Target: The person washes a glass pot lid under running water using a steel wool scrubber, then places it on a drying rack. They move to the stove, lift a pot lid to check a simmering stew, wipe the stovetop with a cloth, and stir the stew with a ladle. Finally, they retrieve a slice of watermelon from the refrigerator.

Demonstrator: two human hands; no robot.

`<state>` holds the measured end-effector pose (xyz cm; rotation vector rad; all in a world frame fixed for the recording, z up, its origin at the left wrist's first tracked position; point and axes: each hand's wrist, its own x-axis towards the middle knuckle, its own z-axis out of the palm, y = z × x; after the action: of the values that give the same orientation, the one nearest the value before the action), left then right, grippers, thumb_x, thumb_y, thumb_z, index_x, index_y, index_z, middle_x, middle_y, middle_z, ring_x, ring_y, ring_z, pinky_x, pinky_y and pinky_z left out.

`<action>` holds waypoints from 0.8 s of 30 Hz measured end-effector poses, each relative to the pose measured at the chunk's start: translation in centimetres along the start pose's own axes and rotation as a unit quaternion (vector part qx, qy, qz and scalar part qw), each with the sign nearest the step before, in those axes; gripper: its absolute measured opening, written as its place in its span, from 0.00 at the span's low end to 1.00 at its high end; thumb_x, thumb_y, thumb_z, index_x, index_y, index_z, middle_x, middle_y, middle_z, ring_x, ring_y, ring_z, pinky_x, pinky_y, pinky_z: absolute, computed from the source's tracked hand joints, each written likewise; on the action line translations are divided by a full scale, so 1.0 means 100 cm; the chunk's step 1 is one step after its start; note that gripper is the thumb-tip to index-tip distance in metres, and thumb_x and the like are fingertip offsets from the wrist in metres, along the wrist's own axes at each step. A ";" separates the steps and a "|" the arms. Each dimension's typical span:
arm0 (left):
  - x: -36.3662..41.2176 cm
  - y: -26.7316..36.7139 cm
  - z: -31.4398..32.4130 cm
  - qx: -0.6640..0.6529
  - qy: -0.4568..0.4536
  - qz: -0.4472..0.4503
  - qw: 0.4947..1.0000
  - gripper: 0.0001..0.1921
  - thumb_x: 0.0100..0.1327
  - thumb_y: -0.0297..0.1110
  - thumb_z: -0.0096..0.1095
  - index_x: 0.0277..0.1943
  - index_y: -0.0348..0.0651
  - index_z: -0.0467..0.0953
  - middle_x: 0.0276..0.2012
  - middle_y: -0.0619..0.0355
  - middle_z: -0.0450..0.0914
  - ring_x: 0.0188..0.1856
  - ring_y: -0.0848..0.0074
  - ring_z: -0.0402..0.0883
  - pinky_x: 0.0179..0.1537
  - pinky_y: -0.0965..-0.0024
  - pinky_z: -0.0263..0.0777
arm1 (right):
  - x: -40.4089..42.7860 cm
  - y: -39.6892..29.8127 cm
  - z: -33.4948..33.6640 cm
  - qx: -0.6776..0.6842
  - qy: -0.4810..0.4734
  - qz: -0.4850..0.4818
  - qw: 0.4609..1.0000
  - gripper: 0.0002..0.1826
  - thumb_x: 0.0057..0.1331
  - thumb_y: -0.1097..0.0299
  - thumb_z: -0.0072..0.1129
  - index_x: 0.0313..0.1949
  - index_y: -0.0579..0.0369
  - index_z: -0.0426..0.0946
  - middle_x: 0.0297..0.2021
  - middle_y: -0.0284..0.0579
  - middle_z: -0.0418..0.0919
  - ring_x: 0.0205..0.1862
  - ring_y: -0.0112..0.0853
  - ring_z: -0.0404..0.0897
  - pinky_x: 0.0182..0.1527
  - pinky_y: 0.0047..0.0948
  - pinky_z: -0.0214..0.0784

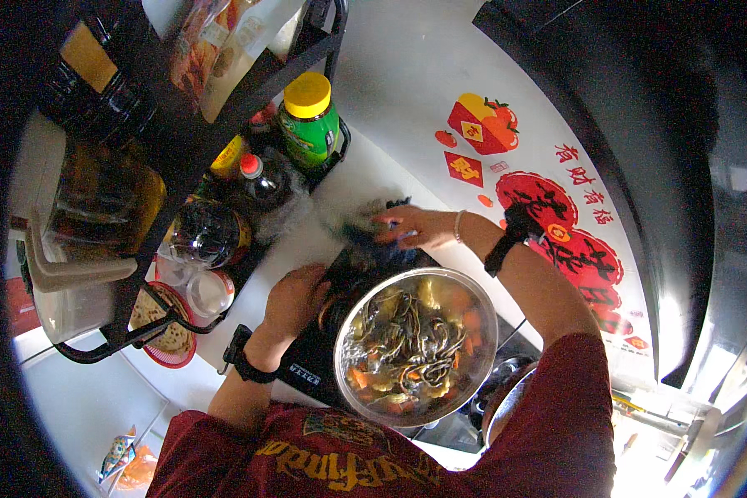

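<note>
A round pot [473, 398] holds broth with carrot chunks, pieces of corn and a heap of dark, stringy strips that look like thin mushrooms [414, 342]. It stands on a black cooktop [308, 367]. My left hand [295, 302] is left of the pot at the cooktop's edge; its fingertips are lost in shadow. Beyond the pot, my right hand [418, 228] reaches over the far end of the cooktop, fingers partly bent. Beside those fingers is a blurred pale and dark patch, and I cannot tell whether the hand grips anything.
A black metal rack [267, 81] rises at left with bottles, including a green jar with a yellow lid [309, 121] and a red-capped bottle [261, 177]. Flatbread lies in a red basket [168, 358]. Another pan [504, 404] sits right of the pot. Red decorations [535, 193] cover the wall.
</note>
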<state>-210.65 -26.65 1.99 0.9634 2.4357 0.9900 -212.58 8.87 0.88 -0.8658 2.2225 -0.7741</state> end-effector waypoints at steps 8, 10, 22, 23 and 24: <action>-0.009 -0.009 0.007 0.031 -0.003 0.084 0.996 0.09 0.66 0.35 0.60 0.42 0.40 0.78 0.38 0.45 0.81 0.42 0.49 0.81 0.42 0.53 0.75 | -0.053 -0.029 0.030 0.207 0.039 0.220 0.952 0.25 0.63 0.70 0.65 0.61 0.41 0.76 0.67 0.50 0.66 0.66 0.41 0.66 0.67 0.41 0.61; -0.010 -0.006 0.007 -0.011 -0.007 0.043 0.999 0.07 0.66 0.34 0.59 0.40 0.39 0.77 0.35 0.44 0.80 0.40 0.48 0.80 0.41 0.52 0.74 | -0.082 -0.037 0.048 0.421 0.098 0.368 0.824 0.30 0.64 0.73 0.65 0.65 0.50 0.68 0.58 0.48 0.75 0.51 0.32 0.78 0.52 0.35 0.75; -0.026 0.001 -0.002 0.003 -0.051 0.016 0.999 0.11 0.67 0.34 0.57 0.47 0.41 0.81 0.44 0.44 0.83 0.46 0.48 0.81 0.47 0.53 0.75 | -0.246 -0.065 0.174 -0.013 0.084 0.363 0.928 0.33 0.60 0.81 0.59 0.64 0.36 0.72 0.65 0.49 0.64 0.69 0.48 0.62 0.69 0.40 0.63; -0.029 0.003 -0.004 0.010 -0.063 0.009 0.998 0.11 0.67 0.34 0.57 0.47 0.41 0.81 0.43 0.44 0.83 0.46 0.48 0.81 0.47 0.53 0.75 | -0.248 -0.073 0.175 -0.047 0.072 0.376 0.923 0.34 0.60 0.82 0.58 0.64 0.36 0.72 0.65 0.49 0.64 0.68 0.49 0.63 0.69 0.40 0.64; -0.035 0.005 -0.006 -0.007 -0.050 -0.004 0.999 0.11 0.68 0.35 0.56 0.44 0.39 0.82 0.42 0.43 0.83 0.45 0.47 0.81 0.47 0.53 0.75 | -0.251 -0.082 0.178 -0.026 0.050 0.426 0.903 0.30 0.59 0.79 0.57 0.62 0.48 0.70 0.59 0.53 0.68 0.65 0.52 0.64 0.67 0.39 0.64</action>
<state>-208.23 -29.13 2.93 0.9750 2.3449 0.9325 -181.98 17.11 3.65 0.1790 2.3849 -0.3265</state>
